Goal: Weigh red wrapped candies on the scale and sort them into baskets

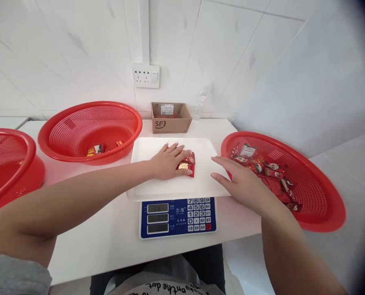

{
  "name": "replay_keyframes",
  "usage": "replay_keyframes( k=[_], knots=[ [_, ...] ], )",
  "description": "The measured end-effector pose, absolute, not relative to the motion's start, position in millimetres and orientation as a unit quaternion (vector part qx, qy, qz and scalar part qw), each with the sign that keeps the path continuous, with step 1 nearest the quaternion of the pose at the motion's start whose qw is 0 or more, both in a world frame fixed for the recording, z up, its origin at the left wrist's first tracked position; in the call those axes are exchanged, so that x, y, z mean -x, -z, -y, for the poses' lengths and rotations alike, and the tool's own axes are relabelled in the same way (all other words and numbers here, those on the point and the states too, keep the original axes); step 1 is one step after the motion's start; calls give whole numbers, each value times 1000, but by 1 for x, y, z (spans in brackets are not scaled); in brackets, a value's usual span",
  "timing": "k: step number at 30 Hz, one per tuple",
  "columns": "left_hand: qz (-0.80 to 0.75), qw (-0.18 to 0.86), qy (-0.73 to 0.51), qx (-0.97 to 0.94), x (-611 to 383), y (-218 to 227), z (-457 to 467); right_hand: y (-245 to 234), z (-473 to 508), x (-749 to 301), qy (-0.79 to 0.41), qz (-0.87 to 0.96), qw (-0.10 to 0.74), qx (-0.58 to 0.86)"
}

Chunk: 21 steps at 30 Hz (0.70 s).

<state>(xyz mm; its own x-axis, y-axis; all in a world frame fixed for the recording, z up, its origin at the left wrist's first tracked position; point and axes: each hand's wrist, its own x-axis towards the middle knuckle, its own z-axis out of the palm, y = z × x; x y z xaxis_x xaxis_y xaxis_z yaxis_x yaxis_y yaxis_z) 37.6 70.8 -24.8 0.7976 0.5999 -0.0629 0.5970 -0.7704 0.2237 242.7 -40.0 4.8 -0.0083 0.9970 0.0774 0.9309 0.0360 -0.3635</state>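
My left hand lies flat over some red packets on the white tray of a digital scale. Its fingers are spread, and they hide part of the packets. My right hand hovers by the tray's right edge with fingers stretched out and nothing visible in them. Close behind that hand is a red mesh basket holding several red wrapped packets. The scale's blue panel has number keys and three small displays.
Left of the scale stands a red basket with a few packets inside. Another red basket is cut off at the left edge. Behind the tray sits a cardboard box against the tiled wall, below a power socket.
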Motion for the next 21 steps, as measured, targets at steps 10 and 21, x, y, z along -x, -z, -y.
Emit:
replay_keyframes(
  k=[10,21],
  knots=[
    [-299,140,7,-944,-33,20,-75,-1,2,-205,-114,766,130,619],
    [-372,167,-76,-910,4,-12,-63,-7,10,-206,-95,768,117,622]
  ],
)
